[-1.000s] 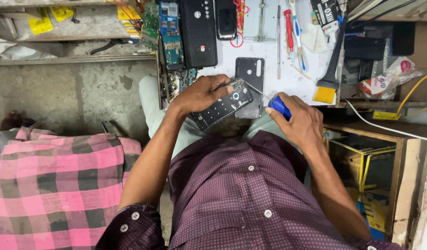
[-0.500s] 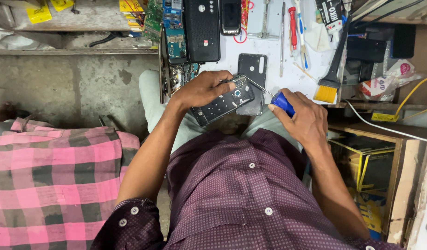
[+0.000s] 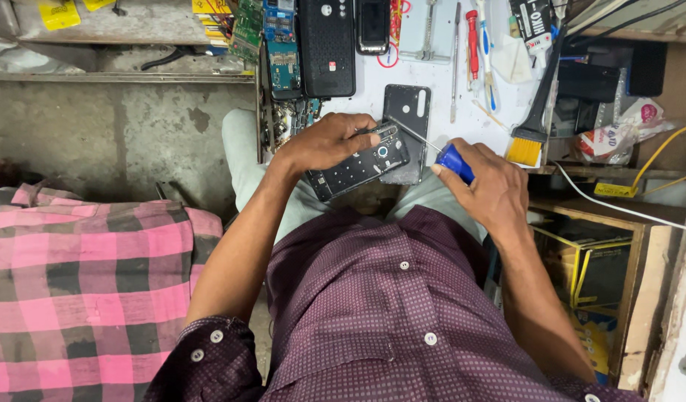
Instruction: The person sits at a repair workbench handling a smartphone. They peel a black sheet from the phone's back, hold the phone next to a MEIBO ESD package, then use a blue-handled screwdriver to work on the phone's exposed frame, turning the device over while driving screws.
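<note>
At the far left a pink and black checked cloth (image 3: 75, 298) fills the lower corner, with bare grey concrete floor (image 3: 119, 141) above it running up to a low shelf that carries yellow slips (image 3: 60, 13). Further right, green and blue circuit boards (image 3: 265, 33) lie along the left edge of the white desk (image 3: 432, 82), with a black phone body (image 3: 326, 46) beside them and a smaller dark handset (image 3: 372, 26) near the far edge. The left hand (image 3: 324, 141) reaches in from the lower left and closes over the upper end of an opened phone (image 3: 358, 162), fingers curled across its top and thumb along its side, so the phone is gripped tilted at the near edge of the desk, above the person's lap. Its exposed inner face with a round camera ring looks up, and most of its length sticks out below and to the right of the hand. Just behind it a dark back cover (image 3: 407, 123) lies flat on the desk, partly overlapped by the phone. The right hand (image 3: 492, 190) sits just right of the phone, wrapped tight around the blue handle of a screwdriver (image 3: 453, 160), whose thin shaft slants up and left to the phone's top end close to the left fingertips. Further right a red screwdriver (image 3: 472, 33) lies near the far edge, then a black brush with yellow bristles (image 3: 527, 138) at the desk's right edge, and yellow cardboard boxes (image 3: 581, 275) stand below on the right.
</note>
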Demonstrator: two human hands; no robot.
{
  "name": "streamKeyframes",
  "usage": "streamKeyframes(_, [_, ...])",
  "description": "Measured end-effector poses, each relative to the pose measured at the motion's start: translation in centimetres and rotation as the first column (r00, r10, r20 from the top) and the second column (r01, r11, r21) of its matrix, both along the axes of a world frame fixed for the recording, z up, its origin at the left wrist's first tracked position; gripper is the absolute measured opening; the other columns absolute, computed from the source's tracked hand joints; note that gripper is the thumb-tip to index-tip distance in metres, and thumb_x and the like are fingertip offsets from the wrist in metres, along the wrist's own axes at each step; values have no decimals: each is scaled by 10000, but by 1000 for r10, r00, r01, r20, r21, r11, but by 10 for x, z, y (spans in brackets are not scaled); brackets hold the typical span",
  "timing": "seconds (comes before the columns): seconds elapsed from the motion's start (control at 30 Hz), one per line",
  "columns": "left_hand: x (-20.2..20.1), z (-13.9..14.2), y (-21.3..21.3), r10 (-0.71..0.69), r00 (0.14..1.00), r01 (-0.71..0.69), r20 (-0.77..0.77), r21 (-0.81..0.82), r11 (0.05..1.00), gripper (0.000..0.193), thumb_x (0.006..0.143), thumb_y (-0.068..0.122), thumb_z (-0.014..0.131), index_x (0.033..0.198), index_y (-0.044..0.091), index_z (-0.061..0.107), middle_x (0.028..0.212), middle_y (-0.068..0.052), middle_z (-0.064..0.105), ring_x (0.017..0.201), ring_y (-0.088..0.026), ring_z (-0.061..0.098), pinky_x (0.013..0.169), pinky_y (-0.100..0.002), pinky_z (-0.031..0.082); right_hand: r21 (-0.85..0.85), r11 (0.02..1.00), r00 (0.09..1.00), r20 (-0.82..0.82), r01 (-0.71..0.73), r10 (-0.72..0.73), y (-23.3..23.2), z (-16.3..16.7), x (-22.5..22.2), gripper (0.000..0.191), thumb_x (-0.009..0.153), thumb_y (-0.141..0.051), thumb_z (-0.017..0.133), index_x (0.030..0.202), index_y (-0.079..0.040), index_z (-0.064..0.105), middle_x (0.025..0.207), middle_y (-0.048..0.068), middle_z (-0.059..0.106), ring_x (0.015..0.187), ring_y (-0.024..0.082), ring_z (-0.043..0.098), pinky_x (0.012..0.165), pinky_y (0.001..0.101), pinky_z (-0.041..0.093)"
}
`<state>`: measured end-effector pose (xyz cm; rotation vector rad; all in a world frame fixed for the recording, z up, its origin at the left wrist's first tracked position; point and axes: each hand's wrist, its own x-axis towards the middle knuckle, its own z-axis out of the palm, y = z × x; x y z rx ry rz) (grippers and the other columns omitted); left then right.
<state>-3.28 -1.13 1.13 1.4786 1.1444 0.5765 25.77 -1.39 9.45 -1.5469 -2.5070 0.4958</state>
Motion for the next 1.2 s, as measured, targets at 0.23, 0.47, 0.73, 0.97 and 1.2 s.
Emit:
streamKeyframes(0.23, [0,2,0,-15,999,15,-39,-13,1000,389,1016,412,595,1099,40,677,778,-107,650,729,-190,601,677,-383,486,16,1000,1000,30,-8,8,5,11,6,448,928,-428,750,1229,-97,723,928,120,711,806,348,696,692,447,534])
streamKeyframes(0.47, [1,-1,1,-15,999,17,-44,48,999,405,1013,413,584,1123,33,673,840,-99,681,770,-198,648,706,-382,506,-20,999,997,69,-34,36,8,13,2,481,914,-458,743,1231,-96,720,922,110,714,796,339,696,682,443,533])
streamKeyframes(0.73, [2,1,0,-10,996,9,-93,-9,1000,407,1004,425,595,1117,42,675,795,-122,658,737,-207,619,690,-388,487,-1,997,989,126,-75,75,12,16,1,511,895,-487,740,1236,-107,723,946,100,723,800,336,703,667,451,536])
streamKeyframes(0.97, [2,0,0,-3,998,6,-59,36,999,403,1004,422,596,1102,39,674,783,-99,646,716,-187,598,665,-378,474,17,993,989,90,-118,116,13,16,2,535,892,-499,740,1246,-99,717,983,107,728,815,335,705,686,441,545])
streamKeyframes(1.2, [2,-1,-1,16,999,-14,-39,42,999,402,1001,420,604,1113,40,668,750,-73,623,689,-167,567,635,-371,455,-22,998,993,95,-66,68,15,11,5,511,902,-464,747,1243,-84,724,971,124,731,823,345,705,697,444,536])
